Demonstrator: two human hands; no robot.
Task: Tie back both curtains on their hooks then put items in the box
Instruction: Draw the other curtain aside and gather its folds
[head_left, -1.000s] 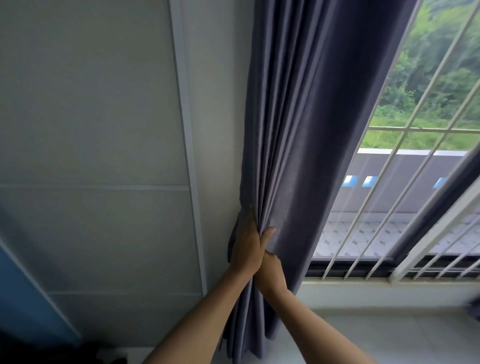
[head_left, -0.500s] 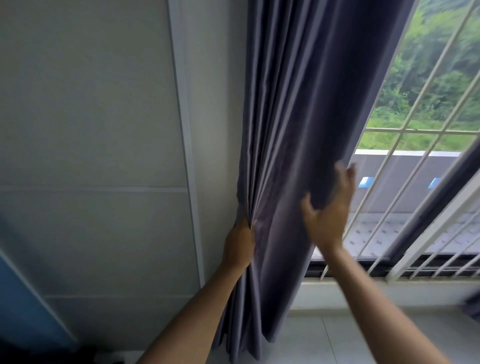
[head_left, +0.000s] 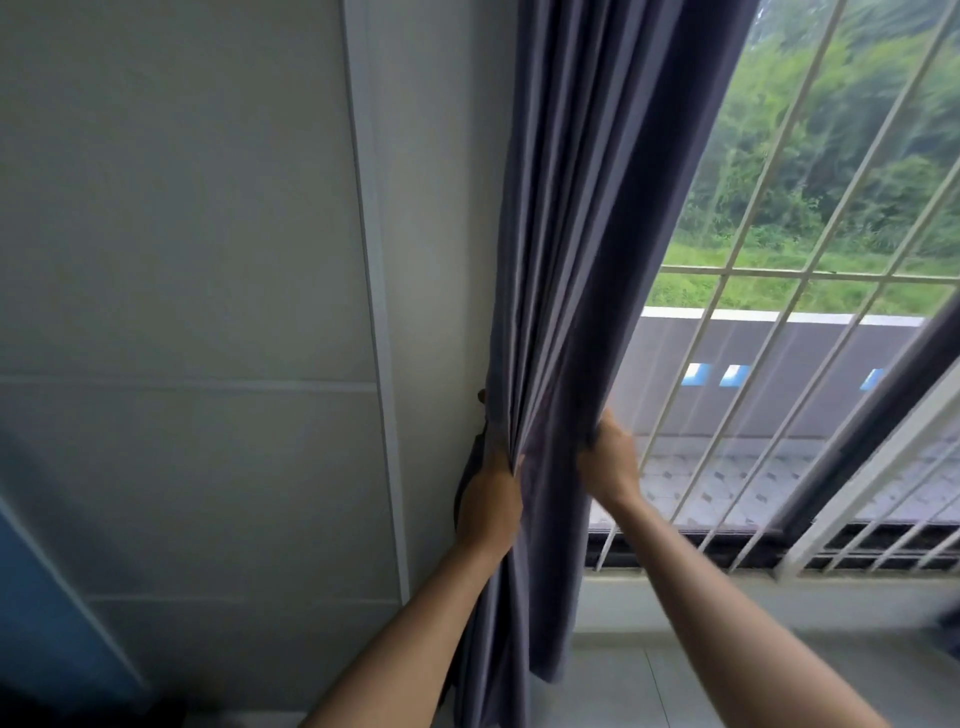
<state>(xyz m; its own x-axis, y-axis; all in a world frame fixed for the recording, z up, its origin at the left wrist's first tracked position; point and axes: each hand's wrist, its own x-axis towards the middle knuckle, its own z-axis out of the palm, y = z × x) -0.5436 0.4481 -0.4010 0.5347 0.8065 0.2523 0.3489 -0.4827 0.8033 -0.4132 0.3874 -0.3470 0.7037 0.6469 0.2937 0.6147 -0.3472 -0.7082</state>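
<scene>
The right hand (head_left: 608, 462) has come back in from the window side: half a second ago it was raised and spread against the outer fold of the curtain (head_left: 582, 260), and now it sits lower, its fingers curled round that outer edge and drawing it toward the wall. A second ago both hands were bunched together at one spot; they now hold the cloth at the same height but a little apart, with the gathered pleats between them. The left hand (head_left: 488, 499) has hardly moved and keeps its fingers closed on the wall-side edge of the curtain, just beside the white wall trim (head_left: 384, 415). Behind that hand a dark strip (head_left: 470, 467) hangs against the wall, probably the tie-back, with a small dark point above it that may be the hook, though it is too small to be sure. The curtain hangs pulled over to the left of the barred window (head_left: 779, 312), its hem above the floor. By my judgement the gathering is nearly finished and the tie-back has not yet gone round the bundle, so the task is in its early part; the second curtain shows only as a dark edge at far right, and no box is in view.
</scene>
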